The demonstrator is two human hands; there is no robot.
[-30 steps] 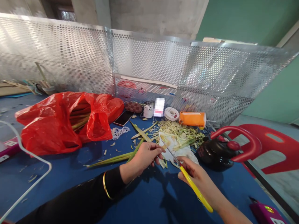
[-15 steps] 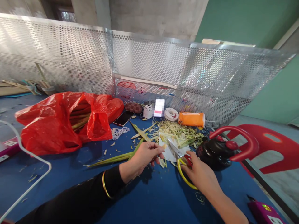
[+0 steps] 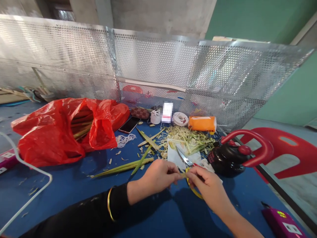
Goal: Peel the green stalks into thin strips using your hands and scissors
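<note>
My left hand [image 3: 160,177] is closed in a pinch on a small yellowish plant piece [image 3: 183,175]. My right hand [image 3: 209,186] meets it from the other side, thumb and fingertips pinching the piece's other end. Scissors [image 3: 184,157] with red and yellow handles lie under and just beyond my right hand, blades pointing away over a white paper sheet [image 3: 172,155]; part of the handles is hidden by the hand. Behind the paper spreads a heap of pale green plant shreds [image 3: 189,137]. Long green stalks [image 3: 119,169] rest left of my left hand.
A red plastic bag [image 3: 52,138] with stalks inside stands left. A dark phone [image 3: 130,125], a white spool [image 3: 180,119] and an orange packet [image 3: 202,123] line the perforated metal screen [image 3: 153,59]. At right are a black pot [image 3: 226,160] and a red chair [image 3: 292,148].
My right hand has let go of the scissors and moved to the small piece. My left hand has shifted right and nearer to me, so the fingertips of both hands now meet.
</note>
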